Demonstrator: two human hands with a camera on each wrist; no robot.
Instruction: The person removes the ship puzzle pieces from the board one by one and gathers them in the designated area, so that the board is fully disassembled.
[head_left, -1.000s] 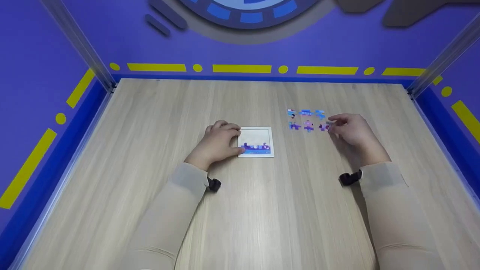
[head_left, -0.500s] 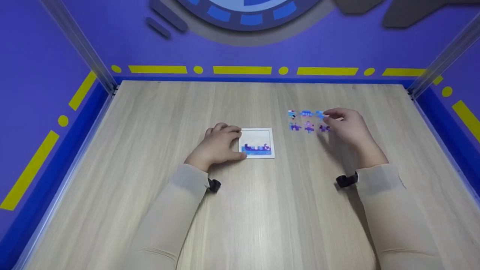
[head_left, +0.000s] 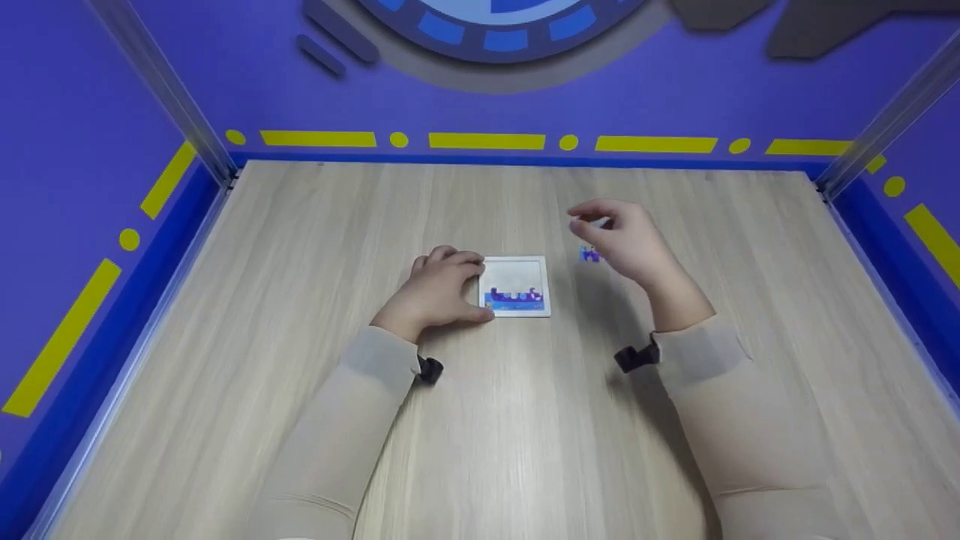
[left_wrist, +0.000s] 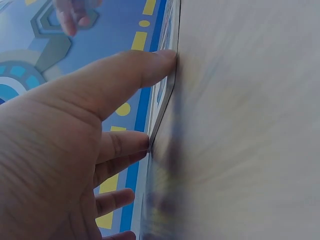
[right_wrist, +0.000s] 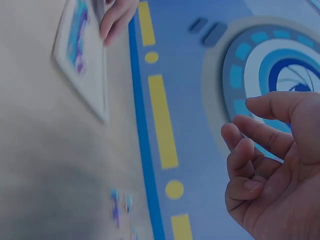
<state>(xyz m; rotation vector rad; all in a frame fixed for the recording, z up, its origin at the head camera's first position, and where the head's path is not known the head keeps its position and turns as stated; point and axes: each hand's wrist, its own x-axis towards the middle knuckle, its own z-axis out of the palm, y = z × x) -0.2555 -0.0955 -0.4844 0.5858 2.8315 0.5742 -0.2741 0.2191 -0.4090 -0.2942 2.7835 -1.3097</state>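
Note:
A square white puzzle tray (head_left: 517, 271) lies mid-table, purple and blue pieces fitted along its near side and its far part bare. My left hand (head_left: 441, 291) holds the tray's left side, thumb at the near corner and index finger at the far one. To the right, my right hand (head_left: 628, 238) is raised over loose jigsaw pieces, and its thumb and index finger stand apart with nothing seen between them in the right wrist view. One purple-blue jigsaw piece (head_left: 590, 255) shows below its fingers; most of the others are hidden behind this hand.
The wooden table (head_left: 480, 450) is bounded by a blue back wall (head_left: 487, 112) with yellow dashes and by blue side walls. Each wrist carries a small black camera (head_left: 636, 358).
My right hand has swept left over the loose pieces, from their right end to their left end, and now covers most of them. My left hand keeps its place on the tray.

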